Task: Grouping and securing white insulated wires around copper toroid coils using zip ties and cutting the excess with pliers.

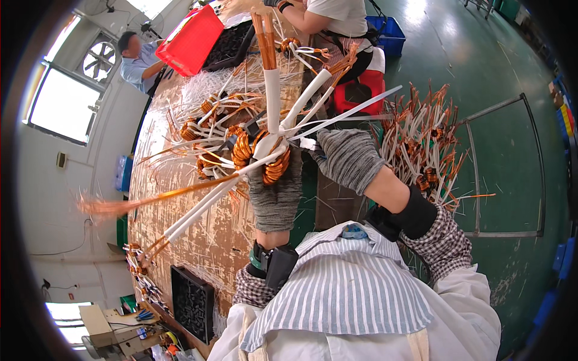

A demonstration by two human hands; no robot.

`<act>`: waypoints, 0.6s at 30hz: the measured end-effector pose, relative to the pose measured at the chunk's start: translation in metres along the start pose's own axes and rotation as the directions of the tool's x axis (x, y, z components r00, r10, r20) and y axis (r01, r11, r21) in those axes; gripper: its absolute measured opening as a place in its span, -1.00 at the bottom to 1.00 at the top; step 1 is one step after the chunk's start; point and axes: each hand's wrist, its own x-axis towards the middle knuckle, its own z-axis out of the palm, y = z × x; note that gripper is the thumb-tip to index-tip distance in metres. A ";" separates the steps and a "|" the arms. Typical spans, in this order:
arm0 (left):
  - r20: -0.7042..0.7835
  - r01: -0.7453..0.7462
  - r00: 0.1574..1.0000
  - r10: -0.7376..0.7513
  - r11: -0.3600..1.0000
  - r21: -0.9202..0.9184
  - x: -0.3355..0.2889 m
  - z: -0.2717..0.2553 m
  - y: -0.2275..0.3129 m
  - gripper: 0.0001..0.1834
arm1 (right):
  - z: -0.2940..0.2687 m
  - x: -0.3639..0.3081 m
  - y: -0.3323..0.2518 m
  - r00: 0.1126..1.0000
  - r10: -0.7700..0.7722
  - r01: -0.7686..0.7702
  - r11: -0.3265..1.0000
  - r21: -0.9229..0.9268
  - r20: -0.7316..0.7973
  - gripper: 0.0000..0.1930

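The counter (211, 246), a worn wooden surface, extends beneath and to the left of the left fingers. A large heap of wound parts (415, 141) lies beyond the right fingers, on their right side. Loose coils with white leads (208, 123) lie on the counter ahead of the left fingers and to their left. A dark tray (211, 313) of small black parts sits behind the left fingers, toward the person's body.

The left hand (274, 195), gloved, supports the copper coil (276, 168) from below; its fingers grasp the winding, although their tips are largely hidden. The right hand (352, 157), also gloved, is just beside the coil. Its fingers are curled and appear to pinch a small white piece (307, 144); its type cannot be determined.

Thick sleeved leads (272, 99) rise ahead of the left fingers and end in bare copper strands (265, 42). Another copper end (111, 206), blurred, projects to their left.

Caution: the coil may rotate or slip if the left fingers loosen, because the long leads load it unevenly. Bare strands may splay or snag if they sweep against the neighbouring coils. The white piece may drop if the right pinch is shallow.
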 end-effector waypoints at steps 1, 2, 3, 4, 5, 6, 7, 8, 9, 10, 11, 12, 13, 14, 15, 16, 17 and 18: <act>-0.011 0.012 1.000 -0.012 1.000 0.006 -0.001 0.000 0.000 -0.49 | 0.000 0.000 0.001 1.000 0.001 -0.001 1.000 0.000 0.000 -0.80; -0.022 0.024 0.999 -0.023 1.000 0.012 -0.001 0.001 0.001 -0.50 | 0.000 0.001 0.003 1.000 -0.008 0.008 1.000 -0.013 0.001 -0.79; -0.023 0.024 0.999 -0.024 1.000 0.012 -0.001 0.002 0.001 -0.50 | 0.000 0.002 0.005 1.000 -0.019 0.019 0.999 -0.026 0.002 -0.77; -0.015 0.059 0.998 -0.060 0.997 -0.042 -0.001 0.003 0.001 -0.50 | 0.002 0.002 0.008 1.000 -0.019 0.019 0.999 -0.026 0.003 -0.77; -0.007 0.093 0.996 -0.094 0.991 -0.095 -0.001 0.004 0.001 -0.50 | 0.004 0.003 0.011 0.996 -0.072 0.072 0.997 0.001 -0.062 -0.78; -0.009 0.091 0.996 -0.092 0.991 -0.096 -0.002 0.008 0.001 -0.50 | 0.006 0.003 0.012 0.984 -0.122 0.126 0.992 0.025 -0.128 -0.80; -0.021 0.121 0.992 -0.124 0.984 -0.128 -0.002 0.014 0.000 -0.49 | 0.007 0.001 0.010 0.984 -0.124 0.128 0.991 0.026 -0.126 -0.80; -0.030 0.149 0.987 -0.156 0.975 -0.162 -0.002 0.017 0.000 -0.48 | 0.004 -0.002 0.006 0.998 -0.056 0.059 0.963 0.261 -0.022 -0.81; -0.031 0.145 0.988 -0.152 0.976 -0.164 -0.003 0.016 0.001 -0.48 | 0.001 -0.005 0.001 0.995 -0.011 -0.035 0.881 0.473 0.096 -0.82; 0.022 0.203 0.979 -0.203 0.962 -0.181 -0.005 0.015 0.003 -0.46 | -0.002 -0.007 -0.002 0.991 -0.034 -0.060 0.738 0.672 0.126 -0.82; 0.073 0.260 0.965 -0.251 0.946 -0.194 -0.007 0.014 0.004 -0.45 | -0.004 -0.009 -0.005 0.991 -0.038 -0.060 0.738 0.673 0.130 -0.82; 0.150 0.300 0.949 -0.276 0.937 -0.178 -0.007 0.015 0.005 -0.43 | -0.006 -0.012 -0.005 0.996 -0.041 -0.019 0.757 0.653 0.076 -0.83; 0.148 0.296 0.951 -0.272 0.938 -0.180 -0.008 0.017 0.005 -0.43 | -0.007 -0.014 -0.005 0.999 -0.045 0.021 0.776 0.631 0.022 -0.84; 0.112 0.280 0.958 -0.263 0.942 -0.184 -0.009 0.019 0.004 -0.43 | -0.007 -0.015 -0.002 0.998 -0.036 0.052 0.917 0.395 -0.048 -0.85; 0.076 0.265 0.964 -0.255 0.946 -0.188 -0.010 0.021 0.003 -0.43 | -0.008 -0.014 0.004 0.998 -0.038 0.054 0.917 0.395 -0.047 -0.85; 0.076 0.263 0.964 -0.253 0.946 -0.188 -0.010 0.022 0.003 -0.43 | -0.008 -0.011 0.010 0.997 -0.006 0.026 0.966 0.256 -0.079 -0.86; 0.044 0.251 0.968 -0.247 0.948 -0.198 -0.007 0.023 0.003 -0.42 | -0.009 -0.009 0.015 0.993 0.025 -0.012 0.994 0.111 -0.119 -0.86; 0.012 0.238 0.970 -0.241 0.949 -0.207 -0.005 0.024 0.002 -0.41 | -0.011 -0.009 0.017 0.992 0.027 -0.013 0.994 0.109 -0.122 -0.86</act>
